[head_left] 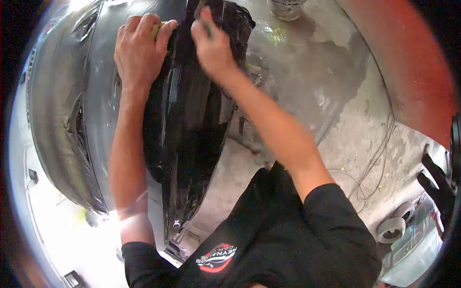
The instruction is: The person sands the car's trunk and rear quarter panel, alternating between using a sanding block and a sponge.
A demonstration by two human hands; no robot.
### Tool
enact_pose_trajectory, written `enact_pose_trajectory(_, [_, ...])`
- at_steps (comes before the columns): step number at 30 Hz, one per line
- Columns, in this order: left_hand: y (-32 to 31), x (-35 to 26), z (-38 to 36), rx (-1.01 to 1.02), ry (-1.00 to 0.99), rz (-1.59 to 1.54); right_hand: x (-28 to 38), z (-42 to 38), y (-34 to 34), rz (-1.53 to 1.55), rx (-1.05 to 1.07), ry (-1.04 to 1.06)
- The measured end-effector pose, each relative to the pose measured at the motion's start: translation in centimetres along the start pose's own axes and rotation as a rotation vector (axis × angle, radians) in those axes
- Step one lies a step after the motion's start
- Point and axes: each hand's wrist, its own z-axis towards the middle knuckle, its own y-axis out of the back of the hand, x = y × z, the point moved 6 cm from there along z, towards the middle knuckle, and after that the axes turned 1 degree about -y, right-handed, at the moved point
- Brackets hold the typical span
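Note:
My left hand (139,54) rests on a grey car body panel (106,29), its fingers curled. Between thumb and forefinger shows a small yellowish piece (155,31), whose kind I cannot make out. To its right, my right hand (213,48) is raised over a glossy black panel (192,120) and slightly blurred. Its fingers close around a thin, dark greyish thing (207,30), mostly hidden by the hand. The black panel runs lengthwise below both hands and looks streaked and shiny.
A dull, wrinkled covering (57,110) lies over the car's left side. On the concrete floor (307,81) are a wet patch and a thin looped hose or cable (384,149). A clear container (286,8) stands at the top, a red panel (408,62) at right, pale rolls (391,230) below it.

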Motion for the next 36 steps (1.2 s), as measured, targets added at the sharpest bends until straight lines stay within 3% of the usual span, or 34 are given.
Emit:
enact_pose_trajectory(2, [-0.1, 0.0, 0.0, -0.026, -0.005, -0.031, 0.0, 3.4, 1.2, 0.032, 0.134, -0.045])
enact_pose_trajectory(6, [-0.6, 0.8, 1.1, 0.046, 0.104, -0.106, 1.0, 2.6, 3.4, 0.185, 0.171, -0.176])
enact_pose_trajectory(8, [-1.4, 0.9, 2.5, 0.049, 0.068, -0.090, 0.3, -2.2, 1.7, 0.144, 0.233, -0.102])
enact_pose_trajectory(10, [-2.7, 1.2, 4.2, 0.022, 0.044, -0.076, 1.7, -9.2, -0.6, -0.035, 0.356, 0.137])
enact_pose_trajectory(12, [-4.0, 1.3, 5.8, -0.033, 0.043, -0.061, 1.5, -12.0, -1.6, -0.032, 0.394, 0.071])
enact_pose_trajectory(16, [-4.5, 1.0, 6.3, -0.011, 0.065, -0.018, 0.3, -1.9, -0.3, -0.021, 0.187, 0.181])
enact_pose_trajectory(20, [-4.8, 0.9, 6.1, 0.022, 0.076, 0.020, -0.3, 8.5, 1.6, 0.127, 0.135, 0.177])
enact_pose_trajectory(25, [-4.8, 0.6, 6.7, 0.037, 0.070, 0.009, 0.8, 3.0, 1.7, 0.118, 0.096, 0.164])
enact_pose_trajectory(30, [-4.9, 0.7, 6.7, 0.023, 0.065, -0.022, 0.5, 11.1, 2.4, 0.290, 0.085, 0.119])
enact_pose_trajectory(32, [-5.0, 0.8, 6.6, 0.037, 0.062, -0.001, -0.4, 9.8, 2.4, 0.222, 0.128, 0.046])
enact_pose_trajectory(36, [-4.9, 0.6, 6.9, 0.028, 0.059, -0.026, 0.5, 5.6, 2.6, 0.165, 0.106, 0.170])
